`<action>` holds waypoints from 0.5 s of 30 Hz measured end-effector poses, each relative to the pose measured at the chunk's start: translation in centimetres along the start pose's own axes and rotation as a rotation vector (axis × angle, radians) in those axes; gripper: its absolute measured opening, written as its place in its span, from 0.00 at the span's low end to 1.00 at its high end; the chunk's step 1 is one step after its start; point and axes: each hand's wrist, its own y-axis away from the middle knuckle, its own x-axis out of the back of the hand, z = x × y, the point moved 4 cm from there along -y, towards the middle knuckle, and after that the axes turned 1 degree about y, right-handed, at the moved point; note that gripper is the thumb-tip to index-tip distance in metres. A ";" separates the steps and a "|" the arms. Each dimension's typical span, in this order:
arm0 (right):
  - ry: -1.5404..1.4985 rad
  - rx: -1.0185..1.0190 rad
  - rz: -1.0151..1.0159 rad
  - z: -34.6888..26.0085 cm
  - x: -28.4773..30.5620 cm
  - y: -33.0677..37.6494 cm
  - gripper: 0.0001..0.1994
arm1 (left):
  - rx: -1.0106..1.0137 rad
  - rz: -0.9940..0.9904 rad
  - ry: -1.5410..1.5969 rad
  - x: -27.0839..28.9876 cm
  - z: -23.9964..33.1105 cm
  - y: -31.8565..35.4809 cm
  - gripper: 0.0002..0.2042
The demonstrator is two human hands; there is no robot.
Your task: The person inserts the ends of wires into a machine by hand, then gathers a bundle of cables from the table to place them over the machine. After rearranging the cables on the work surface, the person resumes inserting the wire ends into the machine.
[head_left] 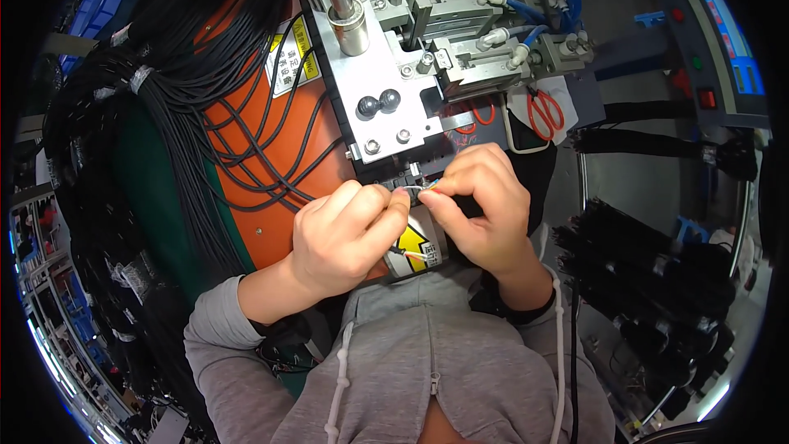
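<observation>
In front of the metal fixture of a machine (386,127), both my hands meet with the fingertips almost touching. My left hand (349,234) is closed in a pinch on a thin pale wire. Opposite it, my right hand (485,210) pinches several thin coloured wires (433,184) between thumb and forefinger. The wires' tips are small and partly covered by my fingers. Below my left hand, a stripped black cable end (411,255) shows pale and reddish wires. A small metal part (415,170) of the machine stands just beyond my fingertips.
A large bundle of black cables (189,82) lies on the orange surface (316,163) at left. Pneumatic cylinders (485,41) with blue hoses fill the back. Red-handled scissors (545,113) lie to the right. More black cable bundles (649,279) hang at far right, below a control panel (715,33).
</observation>
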 end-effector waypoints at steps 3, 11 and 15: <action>-0.171 -0.188 -0.136 1.6 0.3 0.3 0.05 | -0.025 0.012 -0.019 0.3 -0.1 0.1 0.15; -0.310 -0.320 -0.104 3.4 -0.6 1.2 0.05 | -0.052 -0.057 -0.126 -1.1 0.4 0.6 0.19; -0.008 -0.174 -0.039 3.0 -1.6 0.6 0.04 | 0.003 -0.156 -0.232 -1.4 0.2 0.4 0.19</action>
